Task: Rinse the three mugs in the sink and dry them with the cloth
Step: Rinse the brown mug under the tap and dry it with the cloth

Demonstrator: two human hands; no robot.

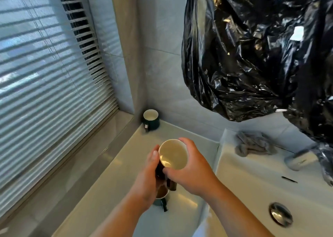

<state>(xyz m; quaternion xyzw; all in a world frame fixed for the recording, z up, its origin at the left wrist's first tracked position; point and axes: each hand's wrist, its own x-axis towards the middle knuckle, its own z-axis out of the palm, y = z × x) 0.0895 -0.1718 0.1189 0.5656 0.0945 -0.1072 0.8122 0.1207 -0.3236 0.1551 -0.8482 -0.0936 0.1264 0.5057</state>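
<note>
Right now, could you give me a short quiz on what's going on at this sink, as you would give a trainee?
1. True or false: the held mug is gripped by both the left hand and the right hand.
2. Pick one: where does the grey cloth lie? A) on the floor B) on the back rim of the sink C) on a chair
3. Fill in: counting the corner mug and the mug under the hands, ___ mugs are in view.

Key: 1 true; 2 B; 3 three.
</note>
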